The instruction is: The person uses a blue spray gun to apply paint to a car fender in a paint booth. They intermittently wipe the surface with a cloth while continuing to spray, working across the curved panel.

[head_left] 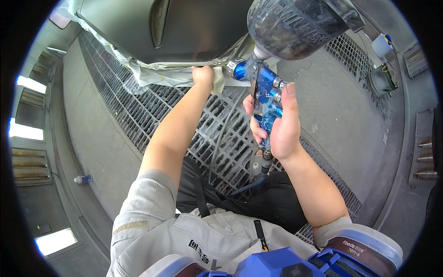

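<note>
My right hand [286, 131] is wrapped round the handle of a blue spray gun [265, 85], held upright with its nozzle toward the left. A large, paint-smeared cup [295, 30] sits on top of the gun, and an air hose [249, 185] runs down from its handle. My left arm reaches forward; the left hand [204, 75] is closed on the edge of the pale masking sheet [157, 76], right under a dark grey car body panel [198, 27]. The left fingertips are mostly hidden.
Metal floor grating [207, 124] lies under me, with grey floor on both sides. A dark bucket [384, 79] and a white container [381, 45] stand at the far right. A small bottle [83, 179] lies on the left. My respirator [281, 263] fills the lower edge.
</note>
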`<state>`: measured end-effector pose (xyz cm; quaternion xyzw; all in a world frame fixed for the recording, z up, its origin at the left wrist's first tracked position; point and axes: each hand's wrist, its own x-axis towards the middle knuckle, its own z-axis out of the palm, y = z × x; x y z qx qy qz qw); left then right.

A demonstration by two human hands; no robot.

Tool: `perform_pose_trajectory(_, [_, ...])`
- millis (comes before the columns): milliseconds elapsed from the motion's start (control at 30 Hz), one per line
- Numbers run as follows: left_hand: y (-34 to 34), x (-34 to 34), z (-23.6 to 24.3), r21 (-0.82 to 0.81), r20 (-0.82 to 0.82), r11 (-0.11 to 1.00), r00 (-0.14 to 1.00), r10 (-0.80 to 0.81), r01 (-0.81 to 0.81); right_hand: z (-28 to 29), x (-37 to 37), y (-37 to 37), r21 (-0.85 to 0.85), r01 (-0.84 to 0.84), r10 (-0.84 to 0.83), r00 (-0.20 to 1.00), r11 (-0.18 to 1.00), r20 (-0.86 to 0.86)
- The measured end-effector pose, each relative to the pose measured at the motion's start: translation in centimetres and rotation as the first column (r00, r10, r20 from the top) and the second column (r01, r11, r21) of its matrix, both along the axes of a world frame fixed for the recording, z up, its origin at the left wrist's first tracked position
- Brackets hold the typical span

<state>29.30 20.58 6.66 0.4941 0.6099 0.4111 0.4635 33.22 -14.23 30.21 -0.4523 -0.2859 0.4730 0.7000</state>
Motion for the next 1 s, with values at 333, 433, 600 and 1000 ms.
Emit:
perform_pose_trajectory(333, [-2.5, 0.6, 4.0, -0.172, 0.199, 0.985, 0.979, 0.037, -0.002, -0.5, 0.4, 0.1, 0.011, -0.017, 0.017, 1.000, 1.000, 0.012])
perform_pose_trajectory(433, [-3.5, -2.1, 2.5, 0.034, 0.359, 0.989, 0.922, -0.145, 0.142, -0.7, 0.6, 0.3, 0.003, 0.004, -0.004, 1.000, 1.000, 0.021])
perform_pose_trajectory(600, [-5.7, -9.6, -1.5, -0.205, 0.402, 0.936, 0.896, -0.187, 0.287, -1.3, 1.0, 0.5, -0.049, 0.014, -0.014, 1.000, 0.999, 0.001])
perform_pose_trajectory(1000, [-16.3, -32.4, -5.7, -0.603, 0.603, 0.591, 0.791, -0.103, 0.536, 0.2, 1.1, -1.1, 0.075, -0.016, 0.017, 1.000, 0.997, -0.013])
